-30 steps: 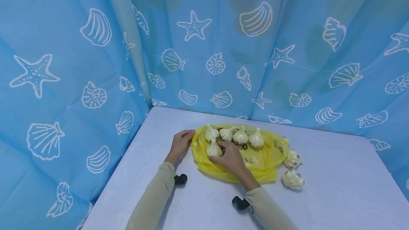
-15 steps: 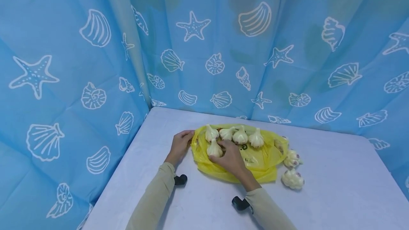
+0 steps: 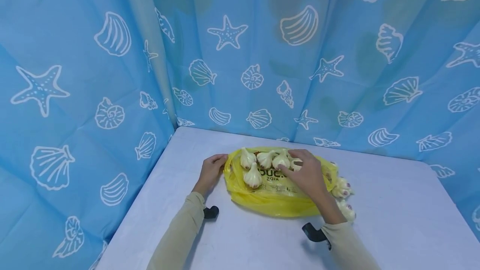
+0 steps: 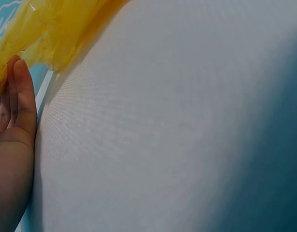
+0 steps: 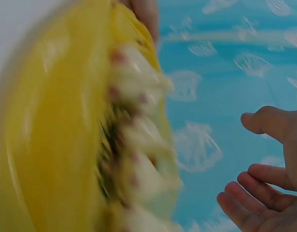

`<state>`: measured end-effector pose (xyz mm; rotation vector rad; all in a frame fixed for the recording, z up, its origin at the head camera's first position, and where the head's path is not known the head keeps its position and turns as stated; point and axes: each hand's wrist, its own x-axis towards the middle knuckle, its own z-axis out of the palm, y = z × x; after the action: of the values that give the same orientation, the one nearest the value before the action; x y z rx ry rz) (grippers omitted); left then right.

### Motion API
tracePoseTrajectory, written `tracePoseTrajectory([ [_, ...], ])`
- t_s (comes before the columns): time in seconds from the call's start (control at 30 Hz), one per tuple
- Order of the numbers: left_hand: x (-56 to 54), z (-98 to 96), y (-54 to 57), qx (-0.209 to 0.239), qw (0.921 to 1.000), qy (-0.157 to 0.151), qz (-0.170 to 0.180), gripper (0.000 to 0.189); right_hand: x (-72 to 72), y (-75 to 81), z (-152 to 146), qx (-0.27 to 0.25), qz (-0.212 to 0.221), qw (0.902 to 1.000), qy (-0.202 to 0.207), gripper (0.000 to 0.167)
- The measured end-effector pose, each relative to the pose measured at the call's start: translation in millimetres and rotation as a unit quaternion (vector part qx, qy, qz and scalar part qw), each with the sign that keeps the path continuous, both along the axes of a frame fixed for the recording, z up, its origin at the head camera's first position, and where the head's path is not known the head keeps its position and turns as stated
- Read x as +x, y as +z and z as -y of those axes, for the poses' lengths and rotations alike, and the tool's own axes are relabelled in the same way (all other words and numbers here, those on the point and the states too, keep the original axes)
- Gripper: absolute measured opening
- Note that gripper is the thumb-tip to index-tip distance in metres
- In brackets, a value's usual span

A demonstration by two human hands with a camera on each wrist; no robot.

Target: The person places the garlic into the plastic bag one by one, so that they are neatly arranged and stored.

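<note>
A yellow plastic bag [image 3: 270, 206] lies flat on the table, dark print showing on it. One garlic bulb [image 3: 253, 177] sits toward its left side, below a row of several bulbs along the far edge. My left hand [image 3: 211, 172] pinches the bag's left edge between thumb and fingers; the left wrist view shows crumpled plastic [image 4: 47, 34] at the fingertips. Over the bag's right part is my right hand [image 3: 309, 174], thumb and fingers spread apart, partly covering the rightmost bulb. The right wrist view shows that hand [image 5: 269, 179] holding nothing, with blurred bulbs [image 5: 139, 82] beyond it.
More garlic bulbs [image 3: 342, 187] lie on the white table [image 3: 397, 211] just right of the bag, partly hidden by the right arm. A blue curtain [image 3: 240, 53] with white shell prints stands behind and to the left. Black wrist mounts [image 3: 314, 233] stick out from both sleeves.
My right hand has let go of the lower left garlic bulb and moved right across the bag, with its fingers spreading. The bulb stays on the bag. My left hand keeps its place.
</note>
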<state>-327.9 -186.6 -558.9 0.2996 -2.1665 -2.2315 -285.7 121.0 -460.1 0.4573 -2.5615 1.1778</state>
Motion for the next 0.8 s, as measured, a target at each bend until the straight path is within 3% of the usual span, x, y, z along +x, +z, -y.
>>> tracePoseTrajectory([
  [0.17, -1.1, -0.1, -0.5, 0.006, 1.0000, 0.001, 0.003, 0.030, 3.1, 20.7, -52, 0.033, 0.018, 0.9970, -0.068, 0.053],
  [0.33, 1.0, 0.8, 0.6, -0.001, 0.9999, 0.001, 0.010, 0.029, 6.9, 19.9, -103, 0.045, 0.059, 0.9895, -0.124, 0.052],
  [0.6, 2.0, 1.9, 0.7, 0.000, 1.0000, -0.001, -0.001, 0.028, 6.3, -20.6, -164, 0.090, 0.101, 0.9805, -0.142, 0.035],
  [0.8, 1.3, -0.7, -0.9, 0.004, 1.0000, -0.005, 0.000, 0.029, 10.8, -52.5, -185, 0.129, 0.167, 0.9718, -0.106, 0.040],
])
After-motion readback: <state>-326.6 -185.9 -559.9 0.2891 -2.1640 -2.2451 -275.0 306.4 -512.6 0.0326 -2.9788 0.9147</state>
